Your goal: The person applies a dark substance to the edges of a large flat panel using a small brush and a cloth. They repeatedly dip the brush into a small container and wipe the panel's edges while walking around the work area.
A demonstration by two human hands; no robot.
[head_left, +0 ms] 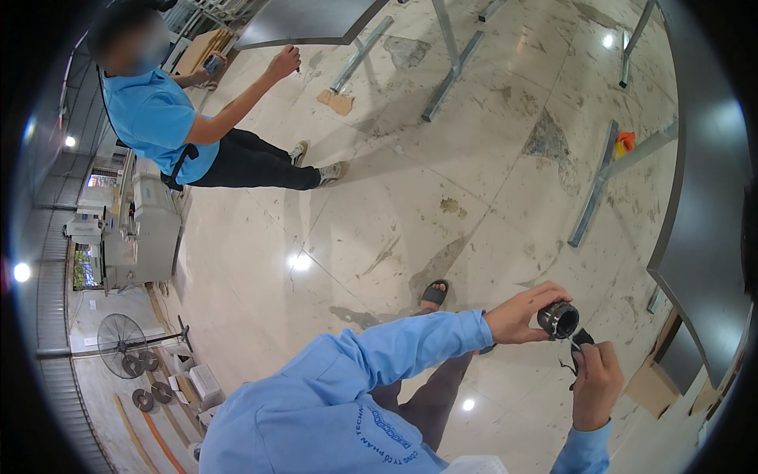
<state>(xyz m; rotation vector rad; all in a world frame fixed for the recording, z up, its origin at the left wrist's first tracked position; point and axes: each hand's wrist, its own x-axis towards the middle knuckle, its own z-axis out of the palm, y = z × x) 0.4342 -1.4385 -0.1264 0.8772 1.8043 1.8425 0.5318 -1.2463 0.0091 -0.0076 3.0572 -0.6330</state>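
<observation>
A person in a light blue long-sleeved work shirt looks down at their own two hands, held out in the air above a glossy cream stone floor (442,158). The left hand (523,314) is closed around a short black cylindrical fitting (558,319), gripping it by its sides with its open round end facing the right hand. The right hand (598,379) is closed around a small black part (582,340) with a thin dark strip trailing below it; the part sits just beside the fitting's mouth, close to touching it. The step in hand appears to be bringing the small part up to the fitting's opening; the next move would likely call for lining the two up squarely while the left hand keeps the fitting steady. The fitting looks like a stubby dark ring with a paler rim, hollow inside; finer detail is too small to tell. Both pieces are at the lower right of the view, in front of the person's body, with a sandalled foot (434,294) on the floor below. Farther off, a second person in a blue shirt (154,114) stands at a dark counter (308,22); metal counter legs, a grey machine (146,229) and a floor fan (120,335) are nearby
</observation>
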